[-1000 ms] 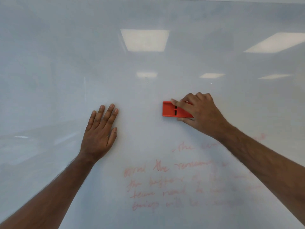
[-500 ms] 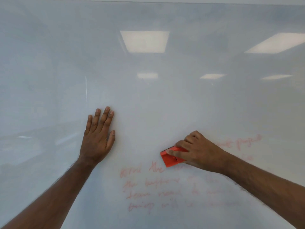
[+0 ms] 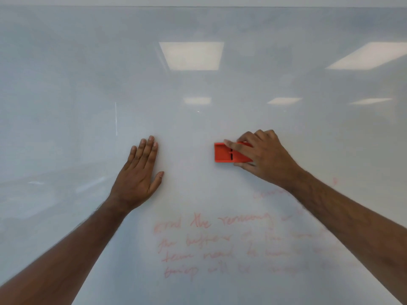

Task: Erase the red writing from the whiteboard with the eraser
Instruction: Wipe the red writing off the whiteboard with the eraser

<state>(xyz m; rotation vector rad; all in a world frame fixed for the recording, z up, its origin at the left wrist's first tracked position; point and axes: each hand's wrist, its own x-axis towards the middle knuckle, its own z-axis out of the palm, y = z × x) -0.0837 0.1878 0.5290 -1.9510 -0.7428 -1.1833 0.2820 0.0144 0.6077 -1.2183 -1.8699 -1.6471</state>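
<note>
A glossy whiteboard [image 3: 88, 84] fills the head view. Faint red writing [image 3: 211, 245] runs in several lines across its lower middle, smeared and paler towards the right. My right hand [image 3: 264, 159] grips a red rectangular eraser [image 3: 222, 154] and presses it flat on the board, above the writing. My left hand [image 3: 138, 177] lies flat on the board, fingers together and pointing up, left of the eraser and holding nothing. My right forearm hides part of the writing's right side.
Ceiling lights [image 3: 191, 56] are reflected in the board's upper part. The board's top edge [image 3: 198, 6] runs along the top of the view. A thin white vertical streak [image 3: 116, 118] shows above my left hand.
My right hand swept the eraser down onto the top line of writing, then back up to where it began. That top line is now mostly wiped away. My left hand stayed put.
</note>
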